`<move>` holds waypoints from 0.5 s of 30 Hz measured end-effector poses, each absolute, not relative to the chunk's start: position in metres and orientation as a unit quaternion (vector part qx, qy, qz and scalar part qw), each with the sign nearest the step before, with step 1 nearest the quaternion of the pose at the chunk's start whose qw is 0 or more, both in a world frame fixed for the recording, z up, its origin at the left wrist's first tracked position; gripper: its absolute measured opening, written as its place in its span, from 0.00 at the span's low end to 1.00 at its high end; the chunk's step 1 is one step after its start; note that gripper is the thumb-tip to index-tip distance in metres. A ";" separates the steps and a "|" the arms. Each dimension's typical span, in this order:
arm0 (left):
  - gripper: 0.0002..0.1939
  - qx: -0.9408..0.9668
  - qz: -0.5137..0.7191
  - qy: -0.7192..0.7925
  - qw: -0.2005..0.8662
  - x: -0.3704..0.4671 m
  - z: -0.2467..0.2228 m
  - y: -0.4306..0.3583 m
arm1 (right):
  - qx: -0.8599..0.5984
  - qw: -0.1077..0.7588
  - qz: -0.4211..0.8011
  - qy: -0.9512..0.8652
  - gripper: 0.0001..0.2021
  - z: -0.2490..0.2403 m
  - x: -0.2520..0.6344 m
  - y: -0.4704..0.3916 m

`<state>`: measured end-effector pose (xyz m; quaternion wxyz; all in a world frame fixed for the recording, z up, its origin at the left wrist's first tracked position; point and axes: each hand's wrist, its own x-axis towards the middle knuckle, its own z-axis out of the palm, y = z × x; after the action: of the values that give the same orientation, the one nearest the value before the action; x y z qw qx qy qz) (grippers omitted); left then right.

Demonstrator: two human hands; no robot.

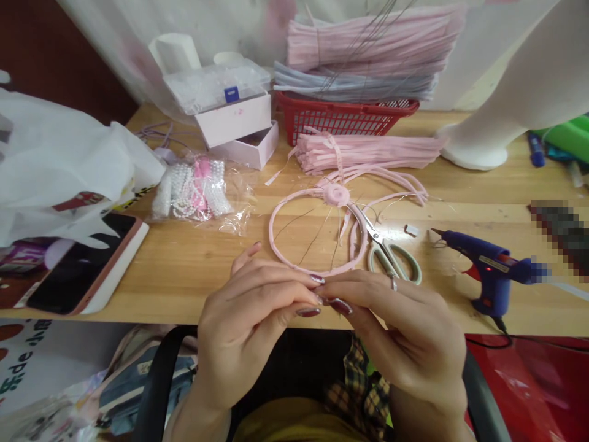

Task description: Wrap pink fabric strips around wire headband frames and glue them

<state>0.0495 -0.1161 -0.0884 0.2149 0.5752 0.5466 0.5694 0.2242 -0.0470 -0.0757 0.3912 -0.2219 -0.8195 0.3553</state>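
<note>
My left hand (257, 313) and my right hand (396, 325) meet fingertip to fingertip over the table's front edge. Both are closed in a pinch, and whatever lies between the fingertips is too small or hidden to name. Just beyond them, a pink wrapped ring (275, 240) lies on the table, with a pink coiled rosette (337, 195) at its far side. Thin wires cross the ring's inside. Scissors with pale green handles (405, 261) lie partly open at the ring's right, close to my right hand.
A blue glue gun (492, 264) with a red light lies right. Behind are a pink stem bundle (368, 152), a red basket (340, 120), white boxes (239, 120) and a white stand (478, 147). Bagged beads (197, 190), a phone (78, 270) and a white plastic bag (64, 159) lie left.
</note>
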 end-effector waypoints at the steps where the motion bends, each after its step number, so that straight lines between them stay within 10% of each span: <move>1: 0.11 0.579 0.569 0.544 0.214 0.049 -0.088 -0.116 | -0.217 0.388 0.360 -0.820 0.16 -0.076 0.224 -0.046; 15: 0.08 0.436 0.677 0.527 0.271 0.052 -0.100 -0.115 | -0.288 0.426 0.475 -0.714 0.08 -0.089 0.212 -0.056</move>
<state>0.0520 -0.1153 -0.0995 0.2710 0.4365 0.5275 0.6766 0.2116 -0.0556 -0.0895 0.4258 -0.2876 -0.7145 0.4749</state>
